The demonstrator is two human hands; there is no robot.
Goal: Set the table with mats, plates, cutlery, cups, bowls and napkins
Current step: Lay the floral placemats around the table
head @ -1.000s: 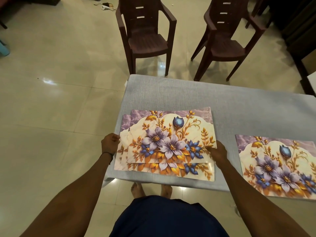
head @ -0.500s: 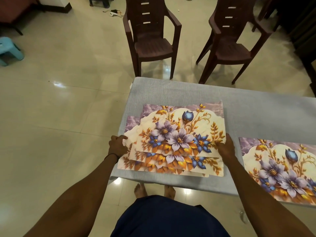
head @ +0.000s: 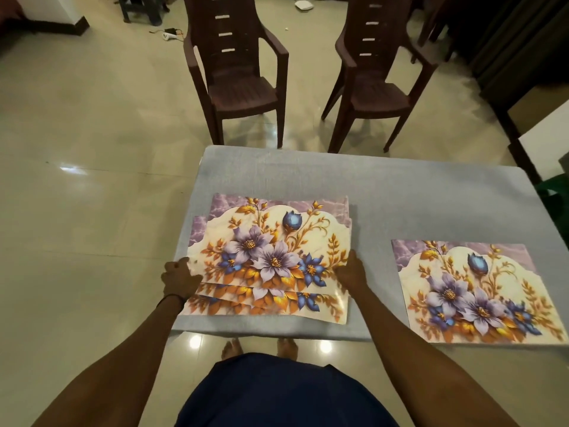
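Fingers point(head: 339, 269) of left hand point(head: 180, 277), right hand point(head: 351, 274) around top mat point(head: 277, 238) edges; bare tablecloth point(head: 400, 192) beyond.

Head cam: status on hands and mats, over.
Hands: left hand and right hand grip the top mat by its side edges. Stack of mats fanned beneath, near-left corner; single mat flat to the right. Nothing seen in the way.

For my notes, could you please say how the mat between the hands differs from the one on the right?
The held mat tops an uneven stack; the right mat lies alone on the table. The left hand and right hand hold the held mat's sides; nothing touches the right mat. Same floral print on both.
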